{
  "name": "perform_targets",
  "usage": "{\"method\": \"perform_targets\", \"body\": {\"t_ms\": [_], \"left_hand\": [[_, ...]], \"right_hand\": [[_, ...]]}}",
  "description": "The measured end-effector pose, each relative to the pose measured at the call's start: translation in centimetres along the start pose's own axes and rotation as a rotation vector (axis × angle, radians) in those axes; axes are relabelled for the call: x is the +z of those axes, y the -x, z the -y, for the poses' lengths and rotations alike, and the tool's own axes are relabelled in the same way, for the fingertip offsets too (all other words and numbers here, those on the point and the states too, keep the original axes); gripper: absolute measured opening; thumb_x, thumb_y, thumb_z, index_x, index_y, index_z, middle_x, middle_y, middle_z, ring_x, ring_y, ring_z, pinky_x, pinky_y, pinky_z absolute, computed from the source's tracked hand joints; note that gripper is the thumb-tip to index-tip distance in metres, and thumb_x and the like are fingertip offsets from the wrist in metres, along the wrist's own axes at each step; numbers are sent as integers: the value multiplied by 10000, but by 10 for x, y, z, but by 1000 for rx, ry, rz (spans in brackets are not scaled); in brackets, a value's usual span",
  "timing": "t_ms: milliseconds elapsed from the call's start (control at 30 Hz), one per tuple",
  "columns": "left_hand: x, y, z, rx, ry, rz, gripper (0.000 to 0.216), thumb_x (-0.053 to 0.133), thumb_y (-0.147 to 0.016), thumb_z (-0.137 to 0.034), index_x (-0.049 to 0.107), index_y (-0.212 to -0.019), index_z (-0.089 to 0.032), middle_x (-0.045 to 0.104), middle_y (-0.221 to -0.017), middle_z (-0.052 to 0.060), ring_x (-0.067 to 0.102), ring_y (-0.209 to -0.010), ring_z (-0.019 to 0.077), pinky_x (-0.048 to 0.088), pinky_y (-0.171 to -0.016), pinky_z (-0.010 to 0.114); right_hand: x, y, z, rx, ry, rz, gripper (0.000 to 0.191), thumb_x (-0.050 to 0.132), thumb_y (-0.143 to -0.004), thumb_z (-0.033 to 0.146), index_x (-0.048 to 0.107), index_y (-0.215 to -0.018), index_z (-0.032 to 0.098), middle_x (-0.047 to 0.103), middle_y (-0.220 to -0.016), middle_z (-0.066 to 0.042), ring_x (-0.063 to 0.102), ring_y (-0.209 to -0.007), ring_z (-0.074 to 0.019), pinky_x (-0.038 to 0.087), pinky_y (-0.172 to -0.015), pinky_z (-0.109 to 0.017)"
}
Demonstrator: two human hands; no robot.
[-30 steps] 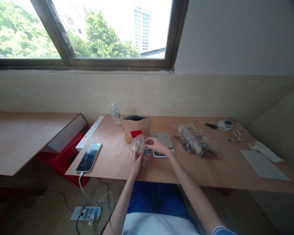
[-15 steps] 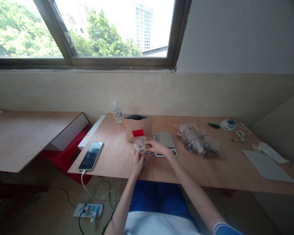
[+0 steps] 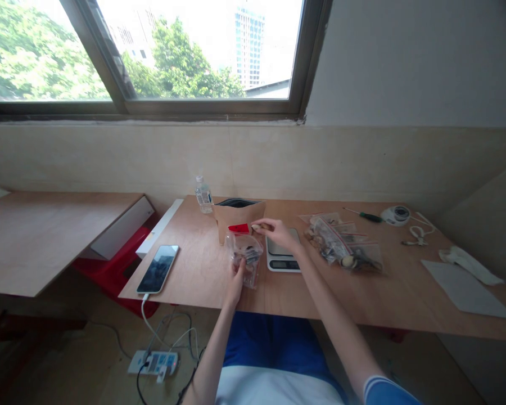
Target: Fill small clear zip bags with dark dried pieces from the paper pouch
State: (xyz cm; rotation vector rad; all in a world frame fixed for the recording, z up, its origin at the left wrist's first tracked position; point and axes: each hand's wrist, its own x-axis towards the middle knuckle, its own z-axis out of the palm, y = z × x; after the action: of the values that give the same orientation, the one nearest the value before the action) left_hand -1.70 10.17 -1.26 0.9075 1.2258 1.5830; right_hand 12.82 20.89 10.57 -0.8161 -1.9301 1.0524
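My left hand (image 3: 236, 277) grips the lower edge of a small clear plastic bag (image 3: 245, 256) with small dark and metal parts inside, held upright just above the wooden table (image 3: 362, 292). My right hand (image 3: 275, 233) is lifted above the bag's mouth, its fingers pinched on a small pale item I cannot make out. Directly under that hand lies a small kitchen scale (image 3: 281, 256). A brown paper bag (image 3: 238, 219) with a red label stands just behind the clear bag.
Several zip bags of parts (image 3: 346, 247) lie right of the scale. A water bottle (image 3: 203, 196) stands at the back. A charging phone (image 3: 157, 269) lies left. A screwdriver (image 3: 362, 214), a tape roll (image 3: 396, 214), paper sheet (image 3: 468, 281) are far right.
My right hand has come up out of the bag's mouth with its fingers pinched, moving toward the paper bag. The clear bag now hangs more open and upright in my left hand.
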Motion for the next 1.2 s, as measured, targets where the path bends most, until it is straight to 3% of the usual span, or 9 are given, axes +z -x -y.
{"method": "perform_targets", "body": {"t_ms": [167, 267, 500, 767, 933, 1100, 1200], "left_hand": [[-2, -1, 1, -73, 22, -45, 385, 587, -766, -465, 586, -1009, -166, 665, -967, 55, 611, -932, 192, 444, -847, 314], [-1, -1, 1, -70, 35, -45, 384, 597, -762, -454, 577, -1025, -175, 662, -998, 56, 602, -967, 198, 437, -868, 320], [-1, -2, 0, -66, 50, -18, 393, 593, -765, -460, 578, -1021, -163, 668, -971, 63, 616, -923, 192, 445, -829, 303], [-1, -1, 1, -106, 55, -61, 382, 625, -733, -452, 580, -978, -163, 669, -875, 30, 630, -834, 161, 458, -791, 282], [-1, -1, 0, -98, 50, -50, 361, 619, -744, -441, 585, -966, -158, 664, -849, 26, 627, -813, 157, 464, -769, 275], [-1, -1, -1, -62, 55, -46, 355, 614, -756, -420, 583, -1008, -173, 664, -902, 27, 620, -857, 154, 457, -803, 275], [0, -1, -2, -66, 59, -40, 381, 613, -758, -417, 573, -1045, -169, 667, -900, 34, 624, -852, 165, 468, -790, 289]], "right_hand": [[-9, -47, 25, -144, 57, -255, 308, 568, -813, 388, 653, -1038, 196, 670, -1002, -29, 592, -920, -184, 450, -824, -283], [-3, -67, 38, -257, 167, -311, 267, 522, -857, 354, 641, -1052, 216, 646, -1019, -34, 571, -954, -176, 434, -855, -279], [15, -73, 41, -398, 372, -87, 274, 397, -931, 274, 635, -1050, 209, 620, -986, -66, 528, -995, -181, 402, -907, -318], [8, -67, 40, -420, 297, 14, 276, 412, -925, 298, 597, -1112, 213, 622, -1105, -47, 553, -1046, -158, 414, -926, -293], [10, -63, 36, -404, 367, 30, 300, 391, -927, 288, 570, -1157, 220, 585, -1204, -53, 526, -1123, -162, 398, -970, -319], [13, -61, 35, -387, 552, 58, 298, 404, -917, 344, 636, -1063, 227, 465, -1355, -52, 434, -1230, -210, 292, -1052, -392], [16, -53, 46, -432, 543, -19, 295, 405, -914, 320, 587, -1135, 247, 429, -1378, -36, 336, -1293, -211, 218, -1084, -421]]}}
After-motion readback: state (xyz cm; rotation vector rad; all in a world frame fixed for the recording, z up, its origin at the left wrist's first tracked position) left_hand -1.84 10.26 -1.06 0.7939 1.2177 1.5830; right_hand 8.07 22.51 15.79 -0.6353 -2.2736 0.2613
